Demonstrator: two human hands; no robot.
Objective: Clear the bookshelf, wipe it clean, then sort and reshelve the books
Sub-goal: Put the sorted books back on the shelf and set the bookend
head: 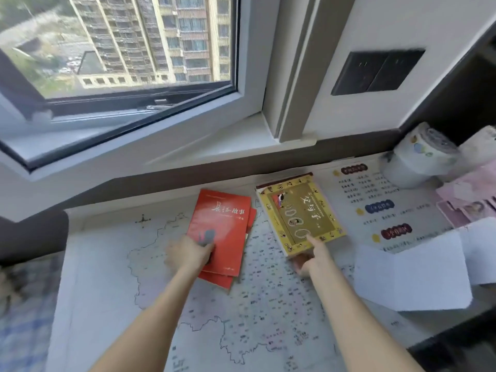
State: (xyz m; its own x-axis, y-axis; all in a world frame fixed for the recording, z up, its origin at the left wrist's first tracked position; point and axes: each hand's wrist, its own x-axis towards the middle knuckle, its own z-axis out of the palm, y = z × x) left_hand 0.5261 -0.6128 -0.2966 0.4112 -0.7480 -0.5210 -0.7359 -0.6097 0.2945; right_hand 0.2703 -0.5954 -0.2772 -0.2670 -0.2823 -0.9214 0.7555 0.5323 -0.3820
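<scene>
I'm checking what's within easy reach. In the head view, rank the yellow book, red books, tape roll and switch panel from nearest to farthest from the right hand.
1. yellow book: the right hand is touching it.
2. red books: to the hand's left.
3. tape roll: back and to the right.
4. switch panel: mounted high up, farthest.

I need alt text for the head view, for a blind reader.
A person's left hand holds the edge of a small stack of red books and the right hand holds a yellow book, over a desk covered by a map, below a window.
</scene>
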